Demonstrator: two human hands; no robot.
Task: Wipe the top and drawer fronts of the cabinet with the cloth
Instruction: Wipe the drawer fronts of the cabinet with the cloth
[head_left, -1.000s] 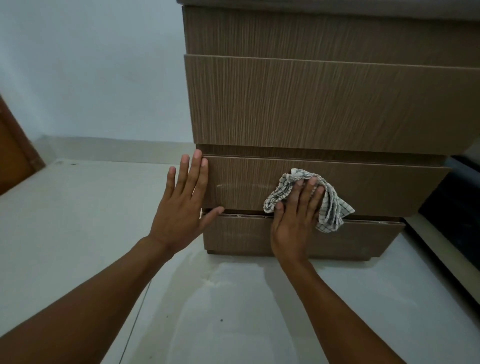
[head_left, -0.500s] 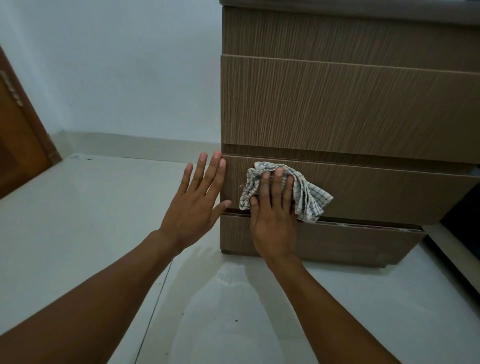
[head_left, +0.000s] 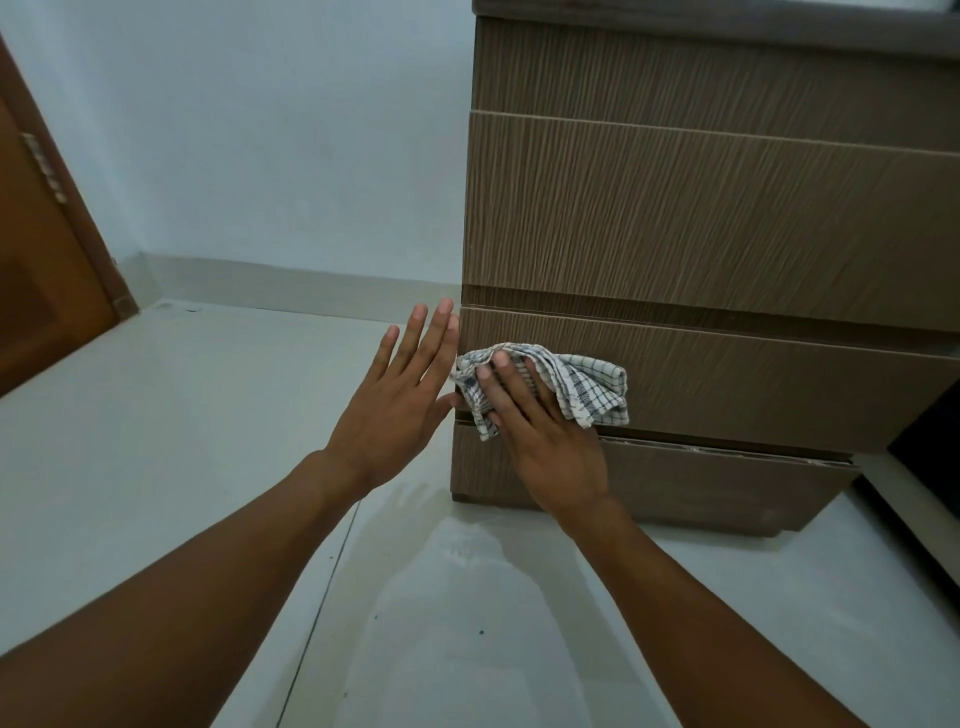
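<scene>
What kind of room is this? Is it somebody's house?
Probably a room in a home, maybe a bedroom. There is a wood-grain cabinet with drawers, a wooden door with a hinge, and a pale tiled floor.

Pale blue wall (head_left: 260, 130) behind; light skirting (head_left: 291, 283) along its foot. Glossy pale floor (head_left: 156, 441), dim light. Brown wooden door (head_left: 41, 249) at left.
</scene>
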